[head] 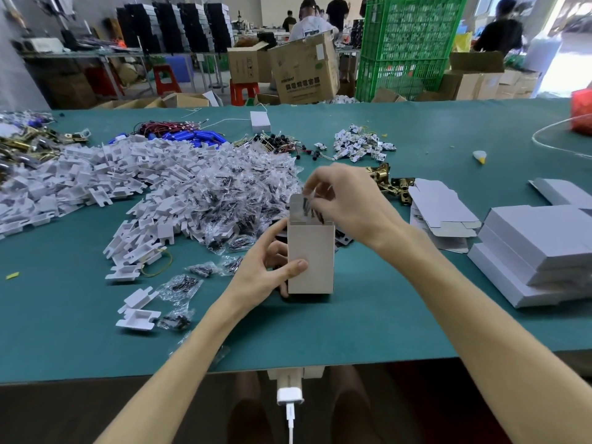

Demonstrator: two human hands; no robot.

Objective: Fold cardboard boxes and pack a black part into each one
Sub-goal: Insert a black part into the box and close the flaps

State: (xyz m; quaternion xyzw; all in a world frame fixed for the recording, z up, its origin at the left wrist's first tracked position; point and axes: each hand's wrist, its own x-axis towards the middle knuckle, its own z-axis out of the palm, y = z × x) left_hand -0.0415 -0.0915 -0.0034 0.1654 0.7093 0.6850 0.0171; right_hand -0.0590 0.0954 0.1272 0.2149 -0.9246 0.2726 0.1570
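A white cardboard box [310, 261] stands upright on the green desk [384, 322], near the front edge, with its top flap raised and the mouth open. The left hand [266, 270] grips the box from its left side, thumb across the front face and fingers curled round behind. The right hand [349, 200] is above the open top, its fingertips pinching a small clear bag of black parts [311, 209]. The bag appears to be partly inside the mouth of the box; motion blur there prevents telling how far in it sits.

Left of the box lies a heap of clear bags [243, 193] of the same kind, with several loose ones nearer the front edge. Further left is a large heap of white plastic trays [96, 177]. Right of the box, flat box blanks [439, 216] lie in a loose pile, and beyond them is a stack of white cartons [538, 251]. Brass fittings [392, 184] lie just behind the right wrist. Wired components [278, 142] are spread over the far part of the desk. Behind the desk stand green crates [410, 43], brown cartons and several people.
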